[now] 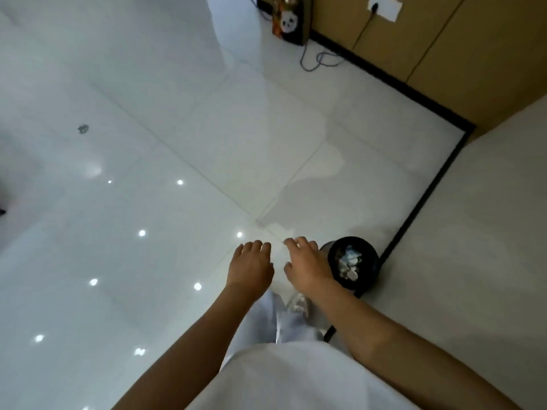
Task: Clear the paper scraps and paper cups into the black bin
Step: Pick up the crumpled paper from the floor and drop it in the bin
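Note:
The black bin (pixel 370 261) stands on the white tiled floor beside the wall's dark skirting, at the lower right. Inside it lie white and pale blue paper scraps (pixel 349 263). My right hand (pixel 305 263) hovers just left of the bin's rim, fingers loosely bent, holding nothing. My left hand (pixel 250 266) hangs a little further left, palm down, fingers relaxed and empty. A small grey crumpled scrap (pixel 83 129) lies on the floor far off to the upper left.
A colourful panda-print bag (pixel 288 20) leans against the brown wall panels at the top, with a grey cable (pixel 321 59) looping on the floor and a plugged white socket (pixel 384 7). My white trousers and a shoe (pixel 299 303) are below my hands.

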### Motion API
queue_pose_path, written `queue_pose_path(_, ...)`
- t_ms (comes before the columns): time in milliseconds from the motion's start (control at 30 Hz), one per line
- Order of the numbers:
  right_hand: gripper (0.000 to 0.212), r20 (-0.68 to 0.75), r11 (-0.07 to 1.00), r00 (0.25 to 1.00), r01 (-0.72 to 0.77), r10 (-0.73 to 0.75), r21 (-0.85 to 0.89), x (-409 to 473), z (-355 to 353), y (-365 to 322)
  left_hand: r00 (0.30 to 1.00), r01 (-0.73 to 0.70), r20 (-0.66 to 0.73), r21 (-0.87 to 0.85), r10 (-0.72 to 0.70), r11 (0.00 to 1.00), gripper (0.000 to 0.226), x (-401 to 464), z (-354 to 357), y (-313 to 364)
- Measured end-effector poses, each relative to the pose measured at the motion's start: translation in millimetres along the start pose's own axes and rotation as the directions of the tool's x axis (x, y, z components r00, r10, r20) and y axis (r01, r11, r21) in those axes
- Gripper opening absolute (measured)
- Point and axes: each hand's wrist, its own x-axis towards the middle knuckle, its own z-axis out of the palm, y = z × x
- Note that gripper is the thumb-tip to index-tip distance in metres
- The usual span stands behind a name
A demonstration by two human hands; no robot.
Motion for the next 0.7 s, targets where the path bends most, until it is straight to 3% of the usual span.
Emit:
queue_pose_path(167, 0.051, 0.078, 0.971, 0.979, 0.198, -0.189, -0.132, -5.3, 18.8, -87.3, 0.971, 0.234, -0.030, -0.097, -0.238, 0.967, 0.044, -72.9, 8.7, -73.0)
queue_pose_path(333, 0.051, 0.179, 0.883, 0.917, 0.394, -0.358, -0.254, -12.2, 54.2, -195.1, 0.887, 0.450, -0.008, -0.210, -0.462, 0.868, 0.043, -145.8, 26.6, -162.8)
queue_pose_path(500, 0.050, 0.273, 0.793, 0.856, 0.512, -0.439, -0.331, -22.9, 110.3, -318.5, 0.802, 0.575, 0.039, -0.318, -0.596, 0.754, 0.040, -226.6, 54.5, -258.7)
queue_pose_path(700, 0.050, 0.397, 0.613, 0.724, 0.689, -0.564, -0.386, -47.3, 190.5, -472.0, 0.670, 0.696, 0.078, -0.412, -0.738, 0.588, 0.043, -328.7, 88.6, -373.1)
